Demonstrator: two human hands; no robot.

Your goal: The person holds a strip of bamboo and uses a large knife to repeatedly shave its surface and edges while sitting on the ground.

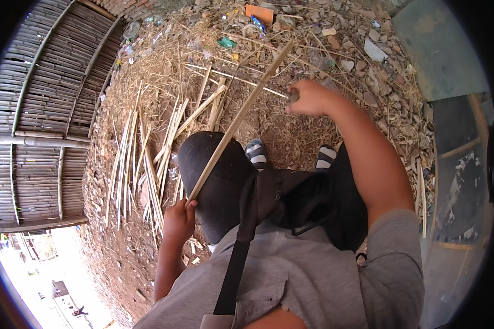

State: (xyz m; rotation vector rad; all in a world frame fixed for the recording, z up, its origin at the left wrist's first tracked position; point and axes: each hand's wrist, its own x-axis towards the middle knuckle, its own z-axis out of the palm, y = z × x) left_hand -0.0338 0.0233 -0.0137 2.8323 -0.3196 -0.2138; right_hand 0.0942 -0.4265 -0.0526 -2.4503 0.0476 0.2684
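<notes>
My left hand (180, 219) grips the lower end of a long bamboo strip (241, 115), thumb along it. The strip slants up and to the right, passing over my dark-covered left knee (203, 156). Beyond the strip's right side, my right hand (311, 98) is closed around a short dark handle (294, 95). A thin pale line runs left from that handle behind the strip; I cannot tell whether it is a blade's edge or another strip. Several cut bamboo strips (127, 159) lie in a loose pile left of my knee.
A bamboo-slat wall (49, 77) stands at the left. Stones and broken bricks (362, 71) litter the ground at the far right, with straw (164, 60) and scraps around. Grey panels (450, 55) border the right side. My sandalled feet (256, 152) are below the strip.
</notes>
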